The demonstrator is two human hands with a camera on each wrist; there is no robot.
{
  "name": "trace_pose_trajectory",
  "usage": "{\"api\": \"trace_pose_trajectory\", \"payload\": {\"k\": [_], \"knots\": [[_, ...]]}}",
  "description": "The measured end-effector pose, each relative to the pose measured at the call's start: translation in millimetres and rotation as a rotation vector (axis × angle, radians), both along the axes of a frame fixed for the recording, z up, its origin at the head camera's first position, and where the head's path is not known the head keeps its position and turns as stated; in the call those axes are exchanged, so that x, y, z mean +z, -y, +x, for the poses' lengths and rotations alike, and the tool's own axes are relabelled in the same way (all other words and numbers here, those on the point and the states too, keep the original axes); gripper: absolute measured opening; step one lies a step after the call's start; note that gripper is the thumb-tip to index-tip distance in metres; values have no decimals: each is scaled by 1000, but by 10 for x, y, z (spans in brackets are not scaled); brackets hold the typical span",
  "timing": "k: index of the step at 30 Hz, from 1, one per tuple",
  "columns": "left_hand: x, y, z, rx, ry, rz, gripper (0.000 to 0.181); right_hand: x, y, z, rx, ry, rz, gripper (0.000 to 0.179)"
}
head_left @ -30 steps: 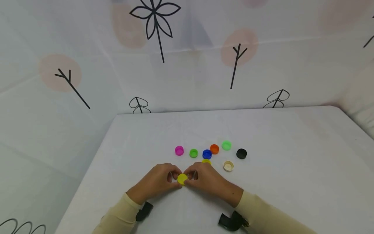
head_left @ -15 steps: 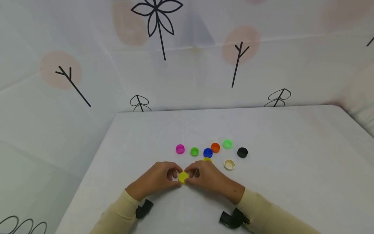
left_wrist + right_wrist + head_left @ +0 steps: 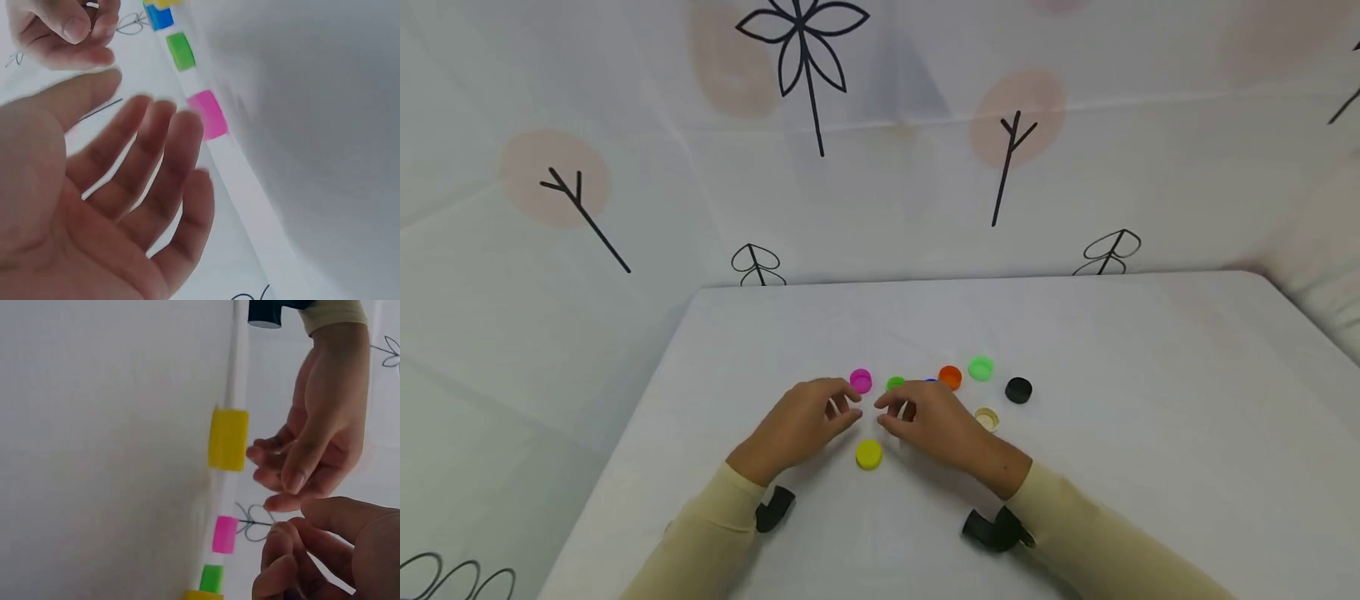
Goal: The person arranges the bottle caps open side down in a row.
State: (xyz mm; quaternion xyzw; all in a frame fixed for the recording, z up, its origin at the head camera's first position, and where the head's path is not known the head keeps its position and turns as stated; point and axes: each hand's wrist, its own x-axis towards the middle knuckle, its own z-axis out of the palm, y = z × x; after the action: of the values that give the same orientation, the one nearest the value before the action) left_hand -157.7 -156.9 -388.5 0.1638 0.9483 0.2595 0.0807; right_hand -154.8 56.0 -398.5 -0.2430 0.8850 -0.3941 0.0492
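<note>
A yellow bottle cap lies on the white tabletop, nearest the person, top side up. Beyond it hover both hands, thumbs and fingers loosely bent with nothing between them. The left hand has its fingertips just short of a pink cap. Facing it across a small gap is the right hand, which partly covers a green cap and a blue cap. Another yellow cap, hidden by the right hand in the head view, shows at the bottom of the right wrist view.
Farther right lie an orange cap, a light green cap, a black cap and a cream cap, which sits beside the right wrist. Behind the table hangs a white cloth printed with plants.
Both hands have let go of the near yellow cap, which stays on the table. They have moved forward and slightly apart, now over the green and blue caps' near side.
</note>
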Motion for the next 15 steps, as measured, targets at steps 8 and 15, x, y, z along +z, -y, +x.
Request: {"api": "trace_pose_trajectory", "payload": {"k": [8, 15], "knots": [[15, -38, -276, 130, -52, -35, 32, 57, 164, -231, -34, -8, 24, 23], [-102, 3, -370, 131, 0, -46, 36, 55, 290, -375, -69, 12, 112, 31]]}}
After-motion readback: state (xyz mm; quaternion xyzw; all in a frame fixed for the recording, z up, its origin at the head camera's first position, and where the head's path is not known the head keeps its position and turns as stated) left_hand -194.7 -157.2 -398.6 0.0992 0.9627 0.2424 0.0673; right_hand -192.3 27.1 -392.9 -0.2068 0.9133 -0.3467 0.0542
